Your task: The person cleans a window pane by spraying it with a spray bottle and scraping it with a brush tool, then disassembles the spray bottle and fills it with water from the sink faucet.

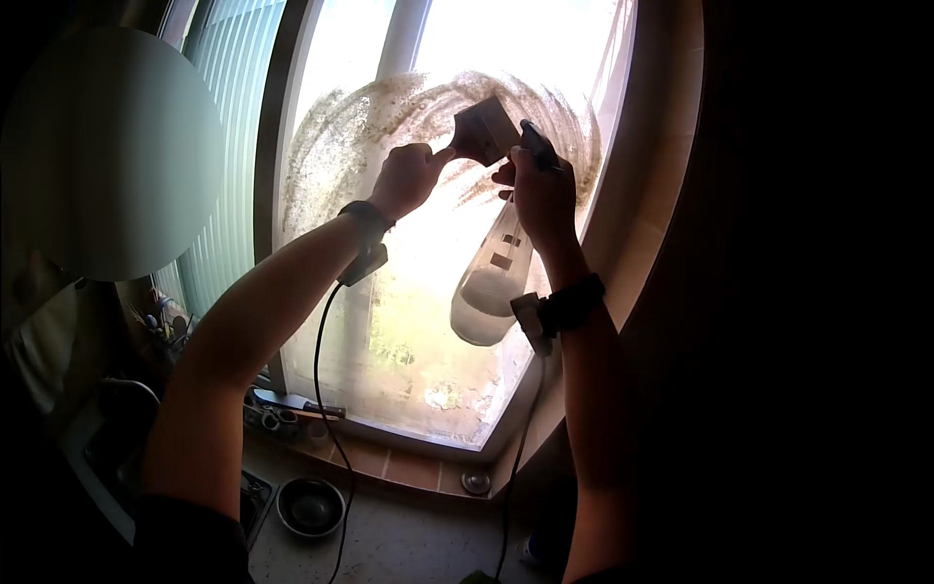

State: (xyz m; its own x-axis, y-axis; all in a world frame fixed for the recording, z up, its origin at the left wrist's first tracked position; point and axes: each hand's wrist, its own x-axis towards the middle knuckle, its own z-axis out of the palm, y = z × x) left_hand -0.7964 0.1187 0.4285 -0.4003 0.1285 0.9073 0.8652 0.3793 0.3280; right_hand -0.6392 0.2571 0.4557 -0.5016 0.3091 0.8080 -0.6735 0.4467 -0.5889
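Observation:
My left hand (409,181) is closed round the handle of a dark wide flat-headed tool (484,132), a scraper or a flat brush; I cannot tell which. Its head is raised in front of the window pane (389,331). Gripped by the neck in my right hand (545,200) is a clear spray bottle (489,297) with a dark nozzle, tilted, with liquid in its lower part. The nozzle is close to the tool's head. Dark, streaky grime (360,122) arcs across the pane behind both hands.
Below the window, a tiled sill (413,469) carries a knife (302,404) and a small metal lid-like disc (476,483). A dark round bowl (311,507) stands on the counter (409,535). Cables (326,389) hang from both wrists. A ribbed pane (229,107) is at left.

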